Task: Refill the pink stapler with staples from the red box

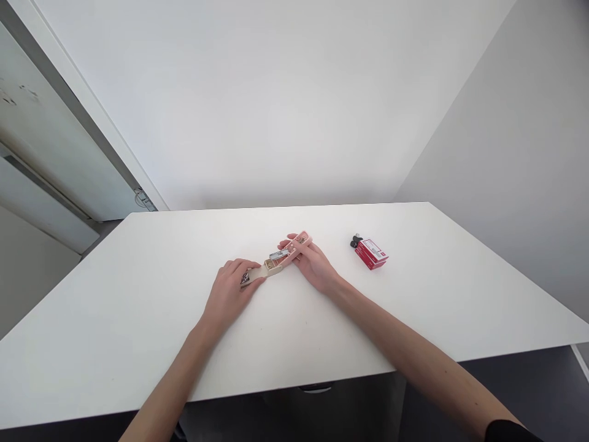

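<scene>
A pink and beige stapler [274, 265] lies opened out flat just above or on the table, its metal staple channel showing near the middle. My left hand [229, 288] is closed around the beige end, thumb along the near side and fingers over the far side. My right hand [315, 264] grips the pink end, thumb on top and fingers behind it. Part of each end is hidden by the fingers. To the right of my right hand, a red and white box [371, 253] sits with a small black object [356, 240] touching its far left corner.
The white table [151, 294] runs back to a pale wall [285, 110]. A grey wall [519, 166] stands at the right. At the left is a door frame [92, 98]. Below the table's near edge is a dark area with a handle [316, 388].
</scene>
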Action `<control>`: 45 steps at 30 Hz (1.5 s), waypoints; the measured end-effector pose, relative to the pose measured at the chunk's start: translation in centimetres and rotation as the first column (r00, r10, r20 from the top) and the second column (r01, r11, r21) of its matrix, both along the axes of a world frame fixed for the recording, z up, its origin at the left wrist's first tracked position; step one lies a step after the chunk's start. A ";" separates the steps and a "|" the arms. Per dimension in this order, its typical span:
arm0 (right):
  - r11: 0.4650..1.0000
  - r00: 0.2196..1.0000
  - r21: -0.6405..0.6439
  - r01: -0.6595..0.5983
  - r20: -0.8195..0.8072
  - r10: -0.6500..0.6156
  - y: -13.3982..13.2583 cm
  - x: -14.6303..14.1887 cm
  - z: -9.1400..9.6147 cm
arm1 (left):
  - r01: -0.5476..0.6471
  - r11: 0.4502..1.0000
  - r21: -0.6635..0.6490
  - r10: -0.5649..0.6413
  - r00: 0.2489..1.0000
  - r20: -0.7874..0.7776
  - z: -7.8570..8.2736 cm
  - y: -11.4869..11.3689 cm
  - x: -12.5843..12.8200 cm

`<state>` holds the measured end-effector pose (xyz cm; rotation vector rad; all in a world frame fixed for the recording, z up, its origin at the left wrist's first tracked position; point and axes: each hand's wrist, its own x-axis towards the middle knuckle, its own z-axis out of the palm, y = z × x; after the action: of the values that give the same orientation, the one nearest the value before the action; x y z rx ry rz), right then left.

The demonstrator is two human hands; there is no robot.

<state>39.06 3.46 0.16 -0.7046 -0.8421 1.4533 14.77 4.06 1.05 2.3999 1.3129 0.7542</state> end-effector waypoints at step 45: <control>0.655 0.094 0.629 0.418 0.688 -0.720 -2.3 5.4 -1.9 | -0.197 0.931 0.306 0.146 0.973 0.180 0.0 -1.3 -0.2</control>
<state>44.42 1.19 -1.76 -1.4905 -1.3536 0.0012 14.58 2.71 1.05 2.4234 1.4435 1.2687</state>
